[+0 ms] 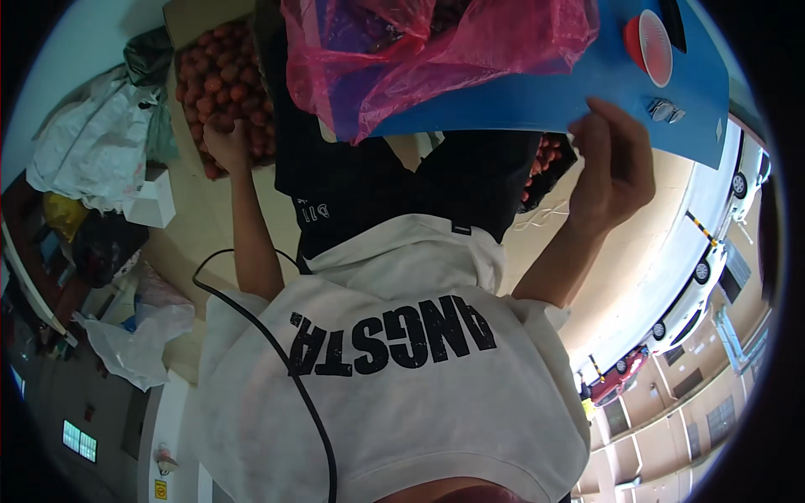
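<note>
On the left stands a cardboard box of reddish round fruit, lychees by their look point(220, 71). My left hand point(226, 144) reaches into its near part, fingers curled in at a lychee; the fingertips are partly hidden among the fruit. My right hand point(616, 168) is raised by the near right edge of the blue table point(495, 109). Its fingers are loosely bent and apart, and nothing shows between them. A pink plastic bag point(444, 67) spreads over the table and hangs past its near edge; its contents are hard to make out.
A red and white bowl point(654, 49) and a small metallic object point(665, 111) lie on the table's right. Below the table is a dark container of red fruit point(547, 163). White plastic bags point(92, 147) and a white box point(151, 199) stand left. A black cable point(277, 344) crosses my shirt.
</note>
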`<state>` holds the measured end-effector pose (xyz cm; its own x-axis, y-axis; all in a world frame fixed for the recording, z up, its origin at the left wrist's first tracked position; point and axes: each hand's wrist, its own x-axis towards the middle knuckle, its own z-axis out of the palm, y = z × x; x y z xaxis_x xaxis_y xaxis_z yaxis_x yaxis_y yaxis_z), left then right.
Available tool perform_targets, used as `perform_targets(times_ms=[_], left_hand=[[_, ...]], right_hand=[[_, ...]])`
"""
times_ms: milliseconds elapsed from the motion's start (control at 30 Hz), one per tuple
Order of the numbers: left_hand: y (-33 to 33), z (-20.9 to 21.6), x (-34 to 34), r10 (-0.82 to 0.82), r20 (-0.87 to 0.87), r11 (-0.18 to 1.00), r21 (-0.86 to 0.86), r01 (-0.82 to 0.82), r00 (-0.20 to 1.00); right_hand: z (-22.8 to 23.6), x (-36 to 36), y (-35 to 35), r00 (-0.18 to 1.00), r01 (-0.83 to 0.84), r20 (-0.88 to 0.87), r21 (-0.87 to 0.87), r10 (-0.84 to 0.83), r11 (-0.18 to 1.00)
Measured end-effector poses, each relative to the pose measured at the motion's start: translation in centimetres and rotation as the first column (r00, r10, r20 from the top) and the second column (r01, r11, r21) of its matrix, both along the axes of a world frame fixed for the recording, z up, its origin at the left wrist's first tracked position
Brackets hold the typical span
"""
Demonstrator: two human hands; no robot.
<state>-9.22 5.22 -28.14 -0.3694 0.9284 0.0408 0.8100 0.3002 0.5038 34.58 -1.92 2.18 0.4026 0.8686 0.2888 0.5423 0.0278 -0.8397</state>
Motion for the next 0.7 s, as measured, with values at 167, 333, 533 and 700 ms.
perform_targets(times_ms=[167,333,533,700], left_hand=[[1.4,8.8,3.9,0.027,0.36,0.975,0.195,-0.103,0.933],[1.0,18.1,9.6,-0.151,0.56,0.92,0.381,-0.091,0.815],[-0.7,23.1,15.9,-0.511,0.54,0.771,0.633,0.078,0.669],[-1.1,24.3,20.4,-0.748,0.426,0.631,0.693,0.348,0.509]], right_hand=[[-0.5,-3.2,7.6,0.912,-0.252,0.348,0.062,0.216,0.966],[-0.7,-4.8,10.3,0.936,-0.237,0.169,-0.345,0.309,0.908],[-2.7,-3.0,8.4,0.975,-0.202,-0.118,-0.12,0.188,0.972],[-4.1,-0.6,6.6,0.936,-0.173,-0.299,0.076,0.188,0.982]])
